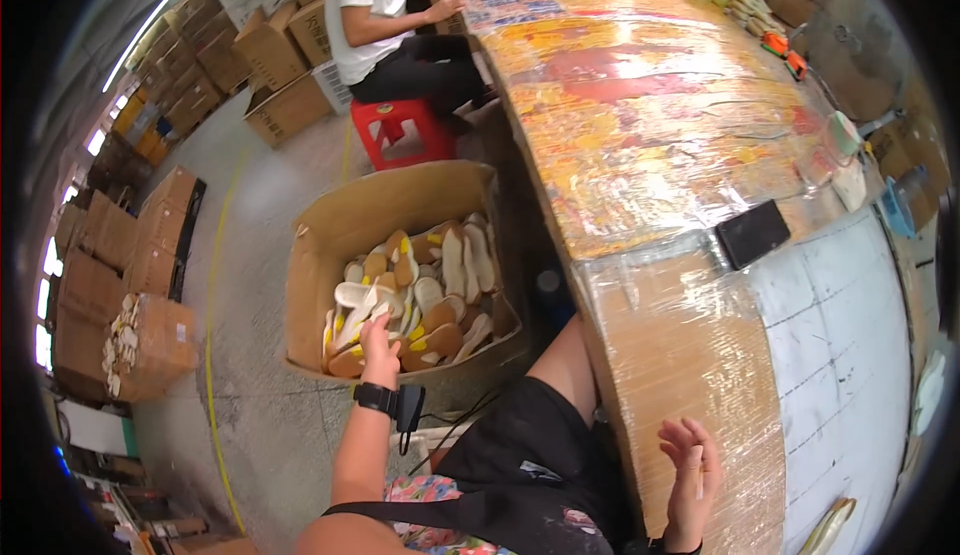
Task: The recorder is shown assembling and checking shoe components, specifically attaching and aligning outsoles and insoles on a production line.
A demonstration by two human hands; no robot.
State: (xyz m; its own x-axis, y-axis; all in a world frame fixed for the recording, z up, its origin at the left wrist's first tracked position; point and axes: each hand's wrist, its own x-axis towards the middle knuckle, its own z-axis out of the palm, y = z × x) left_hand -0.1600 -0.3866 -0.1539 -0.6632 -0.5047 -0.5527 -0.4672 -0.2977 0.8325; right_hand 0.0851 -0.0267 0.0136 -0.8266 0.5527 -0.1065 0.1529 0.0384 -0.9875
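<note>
A large open cardboard box (330, 217) stands on the floor to my left, holding a loose pile of insoles (437, 343). Most of these are white or tan, some with yellow patches. My left hand (378, 348) reaches over the box's near side. Its fingers are stretched out, with the tips at a white insole (352, 295); whether they touch it is too small to tell. Above the wrapped tabletop at the right, my right hand (692, 467) is raised with loosely bent, parted fingers and nothing in it. A pale, curved insole-like piece (829, 527) lies farther right.
The long table (640, 85) has a plastic-wrapped cover; a black phone-like device (752, 234) lies on it. Beyond the box, a person (385, 25) sits on a red stool (408, 135). Stacked cartons (150, 235) stand at the left. A black cable (460, 417) hangs near my leg.
</note>
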